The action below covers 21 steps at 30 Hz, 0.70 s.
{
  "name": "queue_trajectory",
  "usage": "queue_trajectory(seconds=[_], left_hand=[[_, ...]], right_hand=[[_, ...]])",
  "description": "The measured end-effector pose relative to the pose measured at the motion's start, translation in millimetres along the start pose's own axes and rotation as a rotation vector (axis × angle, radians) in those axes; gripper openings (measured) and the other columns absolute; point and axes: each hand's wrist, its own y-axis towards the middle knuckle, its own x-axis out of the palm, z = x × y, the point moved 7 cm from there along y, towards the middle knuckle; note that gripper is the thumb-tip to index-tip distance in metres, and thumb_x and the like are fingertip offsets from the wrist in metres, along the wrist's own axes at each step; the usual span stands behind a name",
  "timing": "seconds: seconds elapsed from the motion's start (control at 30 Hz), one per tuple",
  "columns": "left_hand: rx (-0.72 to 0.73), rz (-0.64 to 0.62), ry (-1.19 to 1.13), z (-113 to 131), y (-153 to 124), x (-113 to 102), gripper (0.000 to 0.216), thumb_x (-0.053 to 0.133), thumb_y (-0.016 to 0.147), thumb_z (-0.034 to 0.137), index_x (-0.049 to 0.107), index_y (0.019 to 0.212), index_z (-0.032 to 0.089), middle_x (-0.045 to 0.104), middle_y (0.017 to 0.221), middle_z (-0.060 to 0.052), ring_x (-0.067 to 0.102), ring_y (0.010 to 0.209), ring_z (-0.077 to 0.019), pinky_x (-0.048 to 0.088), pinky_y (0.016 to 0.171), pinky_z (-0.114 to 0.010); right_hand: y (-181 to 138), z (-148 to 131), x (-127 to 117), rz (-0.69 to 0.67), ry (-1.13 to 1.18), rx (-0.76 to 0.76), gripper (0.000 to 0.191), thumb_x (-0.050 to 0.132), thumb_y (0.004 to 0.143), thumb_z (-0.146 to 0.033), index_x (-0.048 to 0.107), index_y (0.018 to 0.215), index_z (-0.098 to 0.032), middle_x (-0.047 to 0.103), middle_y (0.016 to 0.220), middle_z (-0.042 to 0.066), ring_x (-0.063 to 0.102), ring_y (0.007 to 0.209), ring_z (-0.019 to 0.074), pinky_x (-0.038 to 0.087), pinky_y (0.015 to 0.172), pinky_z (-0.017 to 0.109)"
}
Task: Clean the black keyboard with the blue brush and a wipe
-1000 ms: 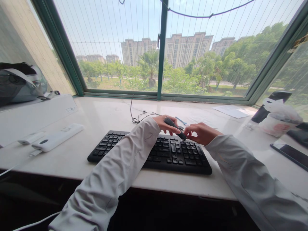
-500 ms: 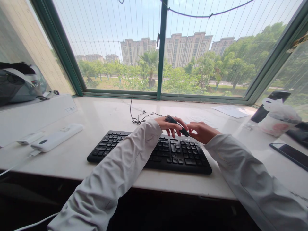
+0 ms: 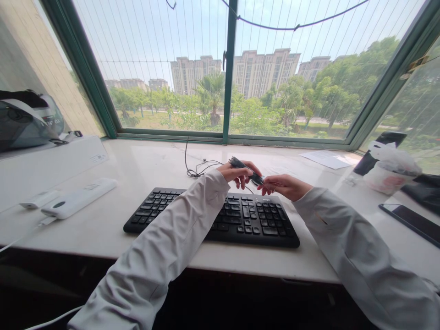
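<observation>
My left hand (image 3: 236,173) is closed around a slim black pen-like tool (image 3: 244,168), held above the far edge of a black keyboard (image 3: 213,217). My right hand (image 3: 282,185) pinches the tool's near end with fingertips. Both hands hover just over the keyboard's top row. Both arms wear white sleeves. The keyboard lies flat on a pale stone windowsill counter (image 3: 144,169).
A black cable (image 3: 195,167) coils behind the keyboard. A white power bank (image 3: 77,198) and small white adapter (image 3: 37,200) lie left, a helmet (image 3: 29,119) far left. Papers (image 3: 328,159), a bagged cup (image 3: 388,172) and a phone (image 3: 409,219) sit right.
Both hands lifted the black tool up and slightly away from the keyboard keys. The right fingers moved from beside the tool's tip to pinching its end.
</observation>
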Motion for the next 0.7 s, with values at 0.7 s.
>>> queue_trajectory(seconds=[0.7], left_hand=[[0.013,0.066,-0.048,0.8,-0.9,-10.0,0.036,0.062,0.077,0.04,0.067,0.101,0.014,0.058,0.063,0.001,0.058,0.054,-0.0108,0.037,0.046,-0.02]], right_hand=[[-6.8,-27.9,-11.8,0.185,0.091,0.038,0.054,0.064,0.077,-0.065,0.072,0.088,-0.013,0.061,0.068,0.003,0.053,0.066,0.0144,0.038,0.061,0.029]])
